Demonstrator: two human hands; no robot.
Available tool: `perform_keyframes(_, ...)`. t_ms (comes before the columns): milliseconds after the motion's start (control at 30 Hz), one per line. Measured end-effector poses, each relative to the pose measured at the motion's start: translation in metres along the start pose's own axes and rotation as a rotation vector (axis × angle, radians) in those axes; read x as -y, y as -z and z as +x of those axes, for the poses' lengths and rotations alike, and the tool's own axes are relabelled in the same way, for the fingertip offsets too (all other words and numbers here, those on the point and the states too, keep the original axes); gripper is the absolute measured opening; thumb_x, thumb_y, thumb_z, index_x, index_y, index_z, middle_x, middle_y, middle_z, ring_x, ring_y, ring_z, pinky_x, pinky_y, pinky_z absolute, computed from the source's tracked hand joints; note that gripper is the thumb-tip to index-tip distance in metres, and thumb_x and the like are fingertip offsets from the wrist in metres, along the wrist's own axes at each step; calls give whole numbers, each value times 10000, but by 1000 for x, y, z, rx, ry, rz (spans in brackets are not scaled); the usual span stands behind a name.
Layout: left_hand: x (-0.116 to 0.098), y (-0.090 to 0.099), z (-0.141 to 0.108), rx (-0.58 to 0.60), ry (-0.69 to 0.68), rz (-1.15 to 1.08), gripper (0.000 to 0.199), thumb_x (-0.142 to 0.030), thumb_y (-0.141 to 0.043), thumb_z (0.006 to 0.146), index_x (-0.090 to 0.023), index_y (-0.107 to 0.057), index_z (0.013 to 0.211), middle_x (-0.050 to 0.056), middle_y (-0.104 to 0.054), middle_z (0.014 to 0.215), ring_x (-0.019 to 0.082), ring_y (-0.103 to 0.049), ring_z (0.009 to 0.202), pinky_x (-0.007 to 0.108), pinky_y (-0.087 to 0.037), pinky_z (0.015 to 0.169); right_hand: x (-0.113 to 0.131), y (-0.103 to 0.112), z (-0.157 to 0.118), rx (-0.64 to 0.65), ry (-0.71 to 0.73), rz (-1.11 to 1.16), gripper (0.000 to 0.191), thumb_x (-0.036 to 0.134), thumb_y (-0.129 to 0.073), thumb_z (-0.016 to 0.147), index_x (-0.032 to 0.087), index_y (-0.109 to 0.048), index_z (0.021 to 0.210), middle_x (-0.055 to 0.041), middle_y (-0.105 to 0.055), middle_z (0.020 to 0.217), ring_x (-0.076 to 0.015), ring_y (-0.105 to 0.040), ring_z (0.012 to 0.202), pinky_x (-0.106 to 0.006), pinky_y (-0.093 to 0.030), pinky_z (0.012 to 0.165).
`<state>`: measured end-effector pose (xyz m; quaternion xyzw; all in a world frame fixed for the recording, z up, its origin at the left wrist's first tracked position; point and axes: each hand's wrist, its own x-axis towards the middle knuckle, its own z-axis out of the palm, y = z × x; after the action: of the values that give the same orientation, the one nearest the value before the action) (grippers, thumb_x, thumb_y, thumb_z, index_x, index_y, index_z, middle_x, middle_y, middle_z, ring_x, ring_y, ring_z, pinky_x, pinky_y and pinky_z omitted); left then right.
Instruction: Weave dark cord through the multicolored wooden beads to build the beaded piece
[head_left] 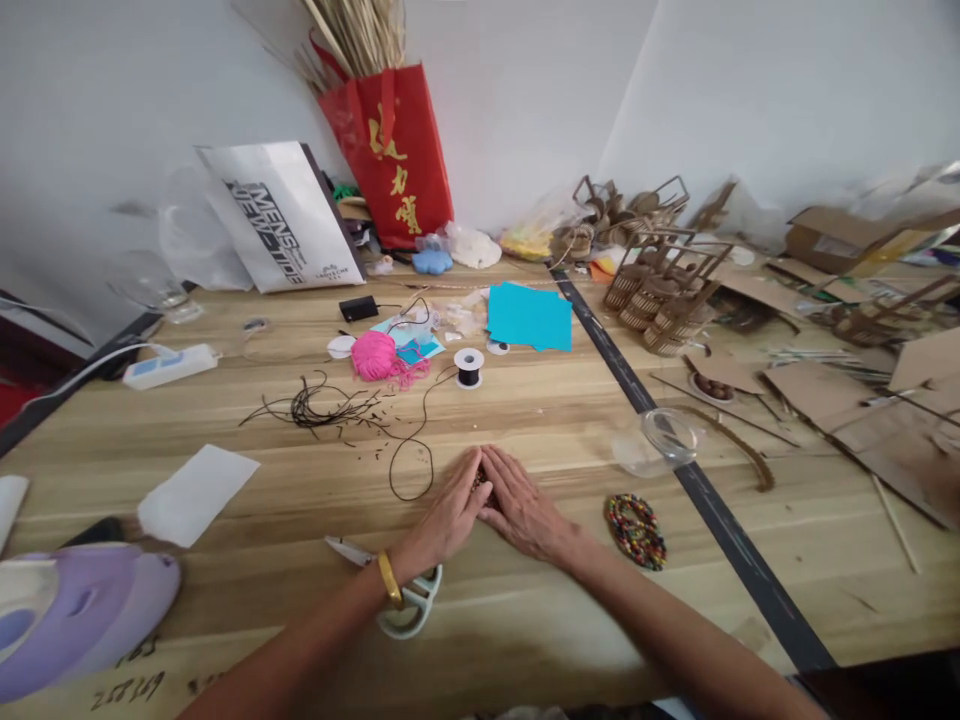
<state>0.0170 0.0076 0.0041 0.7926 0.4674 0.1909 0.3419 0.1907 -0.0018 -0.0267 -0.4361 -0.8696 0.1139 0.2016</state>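
My left hand (448, 508) and my right hand (525, 502) rest on the wooden table, fingertips meeting in a peak. Their fingers are stretched out, not curled in a grip. In the gap between the palms show small dark brown beads (480, 482), partly covered by my hands. Scissors (420, 600) with pale handles lie under my left wrist, which wears a gold bangle. To the right of my right hand is a coil of multicoloured beads (636, 531). Beyond my hands stands a spool of black cord (469, 370), its loose end looping toward my left hand.
A clear round container (670, 437) sits at the right, near small woven baskets (667, 300) and cardboard pieces (847, 410). Pink yarn (373, 356), cut dark cords (319, 405) and blue sheets (529, 316) lie farther back. A purple-white appliance (97, 610) is at the left.
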Motion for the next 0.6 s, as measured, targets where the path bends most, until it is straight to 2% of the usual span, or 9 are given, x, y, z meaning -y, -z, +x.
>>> perform_keyframes(167,1,-5,-2,33,-58,79,595,-387,-302,963,-92,-168,1462,175,-157,1541,209,-114,1431,443,-204,1166,4,2,2,30,-2,4,667,395,-364,956,90,-98,1485,-191,-214,1516,-288,-143,1422,-527,-291,1122)
perform_keyframes(300,0,-7,-5,50,-81,112,608,-388,-312,962,-109,-131,1470,188,-160,1537,229,-120,1430,471,-219,1157,6,5,1,56,14,-5,653,361,-350,956,60,-102,1479,-204,-210,1514,-285,-118,1426,-520,-281,1130)
perform_keyframes(467,3,-15,-12,-3,-115,142,633,-375,-326,961,-141,-55,1482,187,-145,1540,251,-133,1426,487,-260,1138,12,7,-2,65,14,-22,674,377,-368,943,41,-123,1473,-214,-227,1505,-291,-130,1424,-505,-300,1126)
perform_keyframes(600,5,-22,-16,-11,-88,143,644,-391,-325,960,-165,-29,1485,178,-139,1545,258,-140,1426,496,-255,1138,16,8,-5,61,13,-48,650,340,-349,944,13,-132,1462,-221,-235,1500,-284,-114,1426,-498,-306,1124)
